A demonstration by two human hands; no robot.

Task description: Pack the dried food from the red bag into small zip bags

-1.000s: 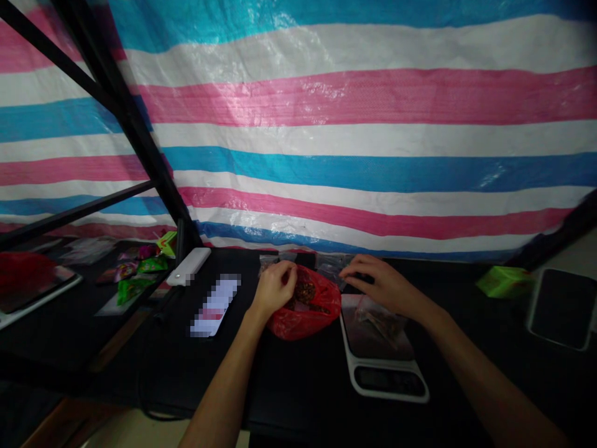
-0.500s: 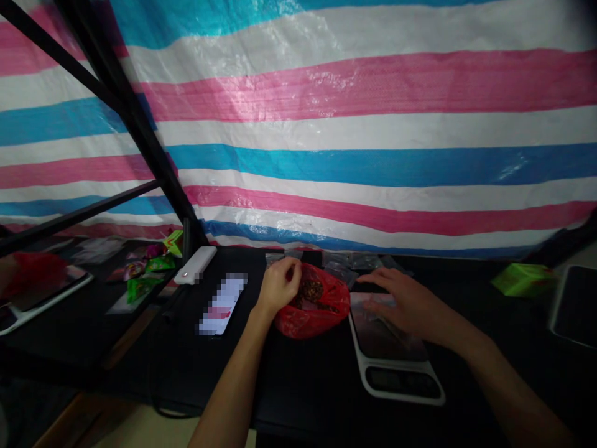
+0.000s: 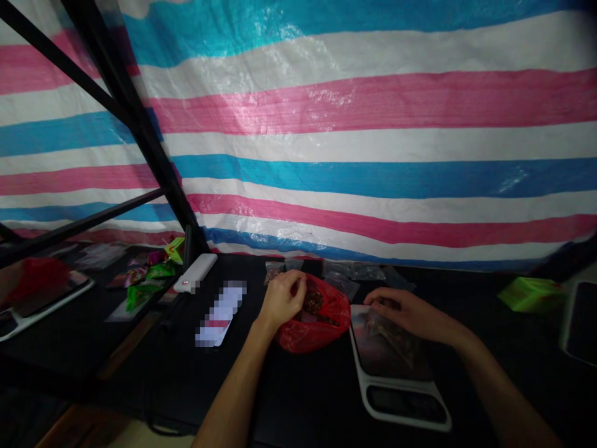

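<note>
On the dark table an opened red plastic bag (image 3: 321, 336) holds small brown bits (image 3: 313, 301), too small to name. My left hand (image 3: 282, 297) is closed at the bag's left rim, thumb and fingers pinched together on the red plastic. To the right lies a white digital kitchen scale (image 3: 368, 398) with a dark plate. Over its plate my right hand (image 3: 410, 311) has its fingers bent and closed on the top of a small clear plastic bag (image 3: 396, 341), which has brownish contents. Part of that bag is hidden under the hand.
Several small clear bags (image 3: 342, 283) lie behind the red bag. A phone (image 3: 222, 314) and a white power strip-like bar (image 3: 198, 272) are left. A green box (image 3: 532, 294) stands right. A black metal frame (image 3: 163, 168) and striped plastic sheet (image 3: 373, 143) bound the space.
My right hand's fingers, spread out before, have bent in and closed on the clear bag's top, lifting it partly. My left hand stays at the red bag. The view has tilted slightly up.
</note>
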